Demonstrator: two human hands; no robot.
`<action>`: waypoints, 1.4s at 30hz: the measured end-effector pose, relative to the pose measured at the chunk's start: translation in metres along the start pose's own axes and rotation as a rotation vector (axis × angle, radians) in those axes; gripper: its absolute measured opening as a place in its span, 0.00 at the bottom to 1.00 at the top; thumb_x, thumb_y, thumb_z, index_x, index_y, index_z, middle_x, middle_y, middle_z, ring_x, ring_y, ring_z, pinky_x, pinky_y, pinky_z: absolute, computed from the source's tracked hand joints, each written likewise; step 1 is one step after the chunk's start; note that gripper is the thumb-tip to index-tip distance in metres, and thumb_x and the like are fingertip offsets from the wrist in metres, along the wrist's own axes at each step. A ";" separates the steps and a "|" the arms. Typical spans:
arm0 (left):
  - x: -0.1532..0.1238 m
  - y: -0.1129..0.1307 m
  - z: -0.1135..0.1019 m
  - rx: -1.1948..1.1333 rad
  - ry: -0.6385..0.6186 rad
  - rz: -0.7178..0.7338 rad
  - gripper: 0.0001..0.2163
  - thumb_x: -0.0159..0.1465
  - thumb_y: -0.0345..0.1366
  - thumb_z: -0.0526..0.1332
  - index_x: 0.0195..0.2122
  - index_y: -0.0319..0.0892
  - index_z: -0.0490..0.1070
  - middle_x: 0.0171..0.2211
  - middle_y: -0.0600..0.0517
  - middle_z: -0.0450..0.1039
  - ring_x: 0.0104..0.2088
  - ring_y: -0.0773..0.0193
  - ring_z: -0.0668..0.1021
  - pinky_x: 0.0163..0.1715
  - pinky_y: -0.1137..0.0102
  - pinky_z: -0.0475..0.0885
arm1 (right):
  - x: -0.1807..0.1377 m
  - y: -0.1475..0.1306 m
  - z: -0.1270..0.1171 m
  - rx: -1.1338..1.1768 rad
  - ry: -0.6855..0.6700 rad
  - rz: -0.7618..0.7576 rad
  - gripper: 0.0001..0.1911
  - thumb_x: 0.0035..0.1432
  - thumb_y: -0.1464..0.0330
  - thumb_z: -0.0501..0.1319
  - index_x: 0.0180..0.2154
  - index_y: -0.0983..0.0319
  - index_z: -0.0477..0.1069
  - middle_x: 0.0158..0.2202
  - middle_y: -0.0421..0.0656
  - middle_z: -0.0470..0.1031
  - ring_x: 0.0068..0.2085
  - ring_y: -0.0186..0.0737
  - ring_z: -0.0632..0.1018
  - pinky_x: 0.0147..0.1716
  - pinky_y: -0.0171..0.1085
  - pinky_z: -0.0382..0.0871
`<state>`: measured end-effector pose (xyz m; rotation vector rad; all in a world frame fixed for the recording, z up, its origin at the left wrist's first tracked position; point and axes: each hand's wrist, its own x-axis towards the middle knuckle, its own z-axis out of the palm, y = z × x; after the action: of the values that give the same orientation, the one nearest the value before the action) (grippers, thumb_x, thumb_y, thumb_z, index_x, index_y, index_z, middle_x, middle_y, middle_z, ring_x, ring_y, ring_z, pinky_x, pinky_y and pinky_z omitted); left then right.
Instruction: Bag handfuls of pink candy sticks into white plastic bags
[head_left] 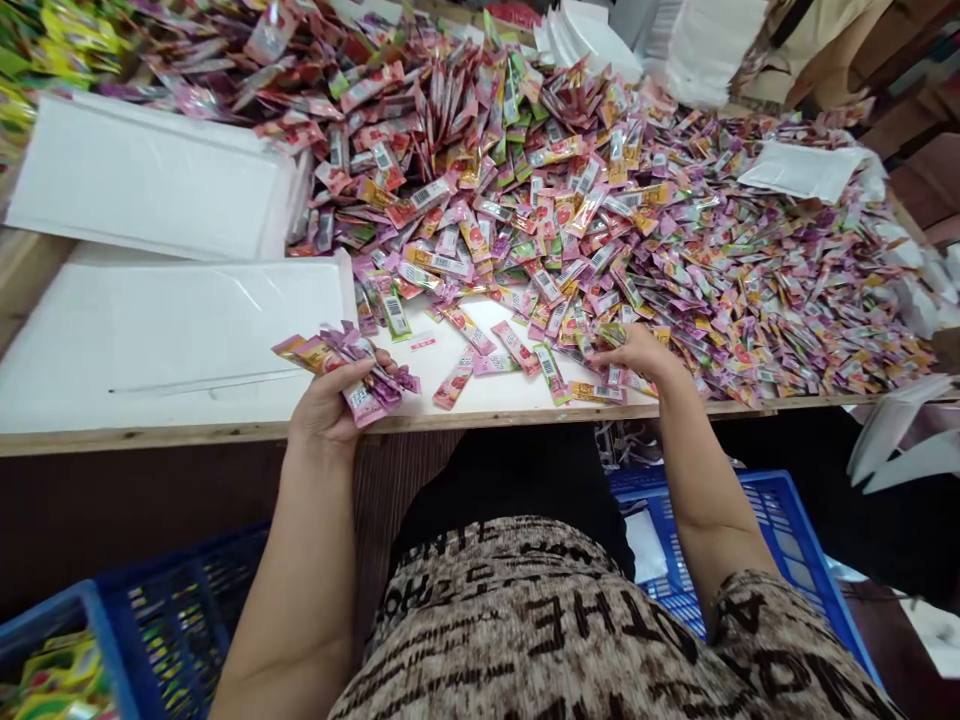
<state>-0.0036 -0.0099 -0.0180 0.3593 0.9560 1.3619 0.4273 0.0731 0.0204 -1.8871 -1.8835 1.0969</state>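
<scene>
My left hand (337, 392) is closed around a bunch of small stick packets (364, 400), mostly pink and purple with some orange, held above the table's front edge. My right hand (637, 352) reaches into the near side of a large heap of similar packets (525, 230). Its fingers are pinched on at least one packet with green on it (611, 336); the fingertips are partly hidden among the heap. Between my hands several loose packets lie on the white tabletop, among them a green and pink one (551, 373) and an orange one (598, 392).
White padded envelopes (150, 180) lie stacked at the left. More white envelopes (589, 40) stand at the back, and one envelope (804, 170) rests on the heap at right. Blue crates (780, 510) sit below the table on both sides. Yellow packets (82, 45) are at the far left.
</scene>
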 end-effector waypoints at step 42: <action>-0.021 -0.081 0.083 0.245 -0.324 0.083 0.28 0.44 0.33 0.77 0.47 0.41 0.74 0.48 0.46 0.78 0.52 0.50 0.78 0.57 0.56 0.70 | -0.038 -0.104 0.175 0.895 0.204 -0.440 0.26 0.60 0.47 0.60 0.51 0.57 0.68 0.50 0.45 0.74 0.53 0.44 0.74 0.57 0.44 0.67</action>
<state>0.1134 -0.0228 -0.0191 0.7882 0.8431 1.2161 0.2396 -0.0055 -0.0188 -0.9818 -1.2597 1.2310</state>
